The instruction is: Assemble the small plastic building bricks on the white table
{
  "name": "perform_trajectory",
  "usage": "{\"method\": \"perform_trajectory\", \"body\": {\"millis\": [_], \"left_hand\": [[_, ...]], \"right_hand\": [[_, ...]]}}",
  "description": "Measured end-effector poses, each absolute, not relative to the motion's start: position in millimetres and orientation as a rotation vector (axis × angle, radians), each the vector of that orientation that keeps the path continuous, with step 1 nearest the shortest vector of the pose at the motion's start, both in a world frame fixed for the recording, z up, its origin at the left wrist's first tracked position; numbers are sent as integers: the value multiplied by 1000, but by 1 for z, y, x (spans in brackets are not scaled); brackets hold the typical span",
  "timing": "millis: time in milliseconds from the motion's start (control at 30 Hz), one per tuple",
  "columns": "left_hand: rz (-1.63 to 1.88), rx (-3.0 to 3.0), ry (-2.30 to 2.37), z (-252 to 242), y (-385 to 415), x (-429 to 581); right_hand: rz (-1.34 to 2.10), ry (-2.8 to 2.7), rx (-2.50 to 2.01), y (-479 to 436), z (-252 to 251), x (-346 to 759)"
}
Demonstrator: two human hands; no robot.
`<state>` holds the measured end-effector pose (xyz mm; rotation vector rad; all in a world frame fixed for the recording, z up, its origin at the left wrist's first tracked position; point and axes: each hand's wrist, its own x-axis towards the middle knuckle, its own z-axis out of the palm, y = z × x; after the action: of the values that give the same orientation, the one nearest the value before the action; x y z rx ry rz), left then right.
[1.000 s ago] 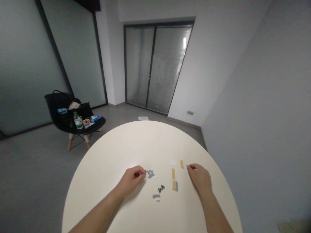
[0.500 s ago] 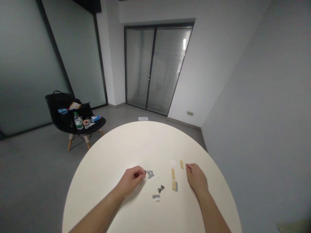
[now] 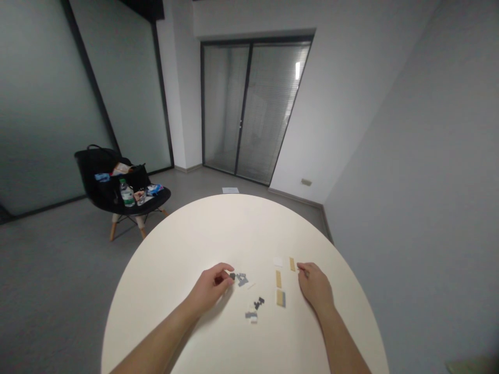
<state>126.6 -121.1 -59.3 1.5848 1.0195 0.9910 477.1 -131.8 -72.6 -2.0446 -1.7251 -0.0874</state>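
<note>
My left hand is at the left end of the small parts, thumb and forefinger parted around a dark grey brick piece. Just right of those fingertips lies a cluster of grey toy-brick pieces. My right hand rests on the table with its fingers curled together; anything between them is too small to make out. Beside its fingertips is a tan plate piece. Another tan piece lies further left, and a tan piece with grey along its side is nearer me.
Black pieces and grey and white pieces lie between my forearms. A white piece sits near the tan ones. All are on a round white table. Beyond its left edge stands a black chair with a bag and bottle.
My left thumb and forefinger have spread apart, and more of the dark grey piece shows between them. The right hand has barely shifted.
</note>
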Motion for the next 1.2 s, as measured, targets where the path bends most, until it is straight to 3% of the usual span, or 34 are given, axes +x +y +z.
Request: {"method": "perform_trajectory", "body": {"millis": [400,1200], "left_hand": [[1161,1824,1405,-58,-116,113],[812,2341,1343,-58,-120,118]], "right_hand": [[-37,-1613,-1985,-132,-79,479],[-12,-1595,-1948,-135,-75,475]]}}
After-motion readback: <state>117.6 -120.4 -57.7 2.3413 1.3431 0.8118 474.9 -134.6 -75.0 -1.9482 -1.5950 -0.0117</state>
